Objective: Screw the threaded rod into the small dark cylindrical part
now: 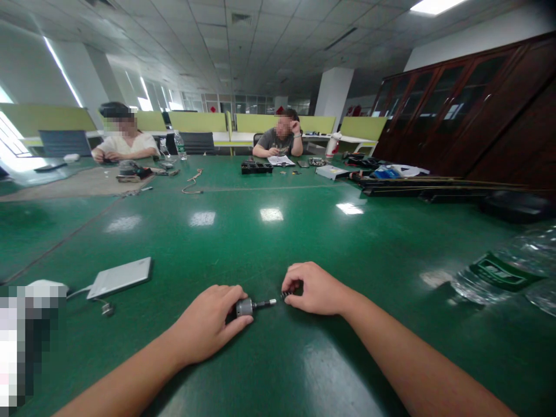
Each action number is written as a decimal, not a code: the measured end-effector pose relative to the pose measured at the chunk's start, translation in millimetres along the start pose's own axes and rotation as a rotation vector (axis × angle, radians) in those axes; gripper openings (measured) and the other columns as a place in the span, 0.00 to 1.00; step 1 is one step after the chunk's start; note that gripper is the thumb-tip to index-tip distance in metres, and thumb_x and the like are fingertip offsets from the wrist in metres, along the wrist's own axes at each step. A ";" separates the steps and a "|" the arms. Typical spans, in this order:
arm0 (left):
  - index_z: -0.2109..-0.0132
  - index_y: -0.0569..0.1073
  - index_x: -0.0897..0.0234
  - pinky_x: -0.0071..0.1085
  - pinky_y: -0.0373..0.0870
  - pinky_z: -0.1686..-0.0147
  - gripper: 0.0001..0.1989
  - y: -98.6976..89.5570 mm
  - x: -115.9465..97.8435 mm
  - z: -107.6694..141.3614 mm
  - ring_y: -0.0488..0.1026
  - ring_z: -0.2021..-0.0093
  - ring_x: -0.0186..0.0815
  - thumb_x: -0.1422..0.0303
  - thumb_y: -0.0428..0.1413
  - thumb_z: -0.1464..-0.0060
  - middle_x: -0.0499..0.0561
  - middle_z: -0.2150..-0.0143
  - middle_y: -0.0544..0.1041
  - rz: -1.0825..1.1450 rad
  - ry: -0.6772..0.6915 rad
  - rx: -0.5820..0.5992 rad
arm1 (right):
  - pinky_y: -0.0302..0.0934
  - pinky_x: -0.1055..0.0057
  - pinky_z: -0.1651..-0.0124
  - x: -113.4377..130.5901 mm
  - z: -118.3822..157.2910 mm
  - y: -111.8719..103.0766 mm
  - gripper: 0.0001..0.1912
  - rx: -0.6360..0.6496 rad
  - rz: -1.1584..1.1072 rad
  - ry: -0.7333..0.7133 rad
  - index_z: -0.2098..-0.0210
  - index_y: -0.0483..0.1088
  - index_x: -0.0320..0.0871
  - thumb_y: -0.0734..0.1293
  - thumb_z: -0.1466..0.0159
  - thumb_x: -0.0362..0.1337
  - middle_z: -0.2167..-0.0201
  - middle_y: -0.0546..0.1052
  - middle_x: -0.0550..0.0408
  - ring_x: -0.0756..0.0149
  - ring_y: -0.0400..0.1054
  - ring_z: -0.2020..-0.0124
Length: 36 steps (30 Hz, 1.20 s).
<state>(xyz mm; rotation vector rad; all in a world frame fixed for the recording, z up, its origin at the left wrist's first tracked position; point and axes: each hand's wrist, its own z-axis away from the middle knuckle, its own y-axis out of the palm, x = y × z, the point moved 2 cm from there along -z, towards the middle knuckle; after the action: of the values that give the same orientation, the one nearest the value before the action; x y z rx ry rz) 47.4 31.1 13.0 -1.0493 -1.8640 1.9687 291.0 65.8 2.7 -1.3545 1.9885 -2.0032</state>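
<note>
My left hand [217,318] is closed around a grey metal cylinder with a thin shaft [245,307]. It lies sideways just over the green tabletop, its dark shaft with a bright tip pointing right. A short gap to the right, my right hand [319,289] pinches a small dark ridged part [285,295] between thumb and curled fingers. Most of that part is hidden, so its kind is unclear. The shaft's tip and the small part are close together but apart.
A silver flat box with a white cable [121,279] lies at left, a small metal piece [107,309] beside it. Clear water bottles [499,272] lie at right. Farther back are a black tray [256,168], dark rails [403,186] and two seated people.
</note>
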 end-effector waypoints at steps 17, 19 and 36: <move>0.54 0.71 0.60 0.35 0.67 0.61 0.10 0.7 -0.6 -0.2 0.73 0.60 0.43 0.61 0.54 0.38 0.51 0.61 0.77 0.003 0.020 -0.016 | 0.60 0.71 0.60 30.8 -6.2 22.2 0.06 -0.029 -0.035 -0.099 0.65 0.78 0.44 0.73 0.43 0.34 0.70 0.78 0.57 0.67 0.69 0.65; 0.52 0.71 0.60 0.36 0.68 0.60 0.10 0.6 -0.8 -0.5 0.73 0.60 0.43 0.61 0.52 0.37 0.51 0.59 0.77 0.014 0.031 -0.022 | 0.61 0.71 0.59 37.3 -9.2 30.1 0.06 -0.045 -0.056 -0.125 0.64 0.78 0.44 0.72 0.42 0.34 0.69 0.79 0.55 0.66 0.69 0.64; 0.52 0.69 0.60 0.34 0.68 0.62 0.09 4.6 1.4 0.7 0.73 0.62 0.42 0.62 0.51 0.36 0.51 0.61 0.77 -0.029 0.026 -0.050 | 0.60 0.68 0.57 38.5 -10.9 39.6 0.06 -0.094 0.007 -0.103 0.62 0.77 0.44 0.71 0.40 0.35 0.67 0.78 0.55 0.64 0.69 0.62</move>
<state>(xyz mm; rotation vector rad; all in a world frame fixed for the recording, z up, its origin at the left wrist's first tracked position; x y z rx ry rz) 47.3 30.7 8.2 -1.0501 -1.9128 1.8933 239.3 45.6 -6.7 -1.4354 2.0626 -1.8179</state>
